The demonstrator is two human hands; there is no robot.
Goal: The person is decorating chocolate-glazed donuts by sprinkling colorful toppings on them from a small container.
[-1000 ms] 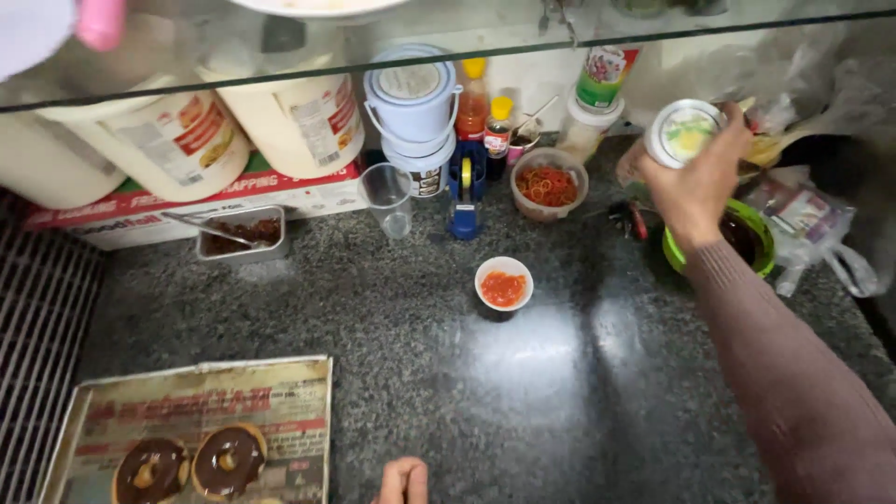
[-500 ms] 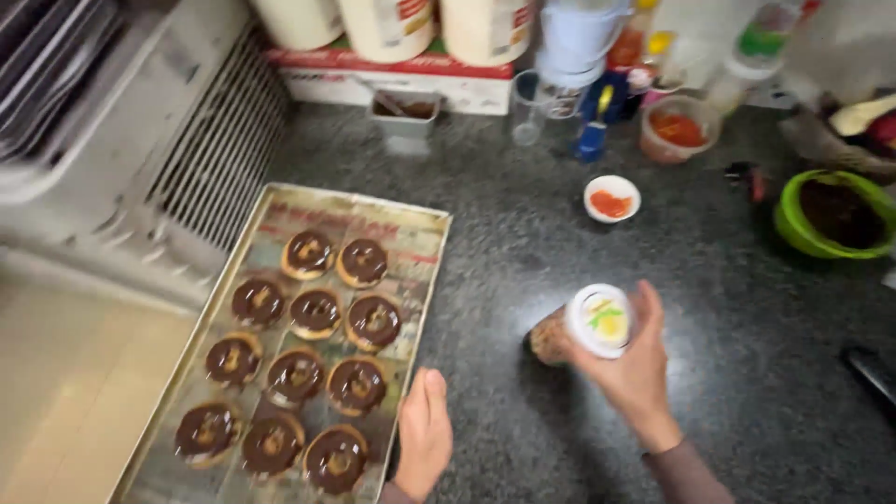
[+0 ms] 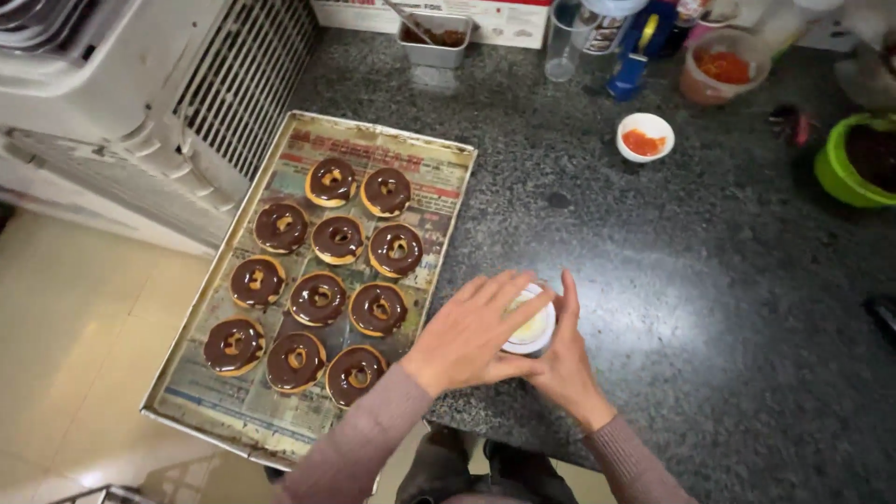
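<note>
Left hand (image 3: 467, 336): laid flat over the top of the tub (image 3: 532, 325), fingers spread, covering most of it.
Right hand (image 3: 563, 359): cupped against the tub's right side, thumb up along its rim.
Tub: small, white, with yellowish contents; stands on the bench (image 3: 672, 271) near its front edge, just right of the tray (image 3: 439, 177).
Tray: paper-lined, holding eleven chocolate-glazed doughnuts (image 3: 339, 240) in rows.
Far bench: small white bowl (image 3: 645, 136) of red sauce, green bowl (image 3: 845, 163) at right.
</note>
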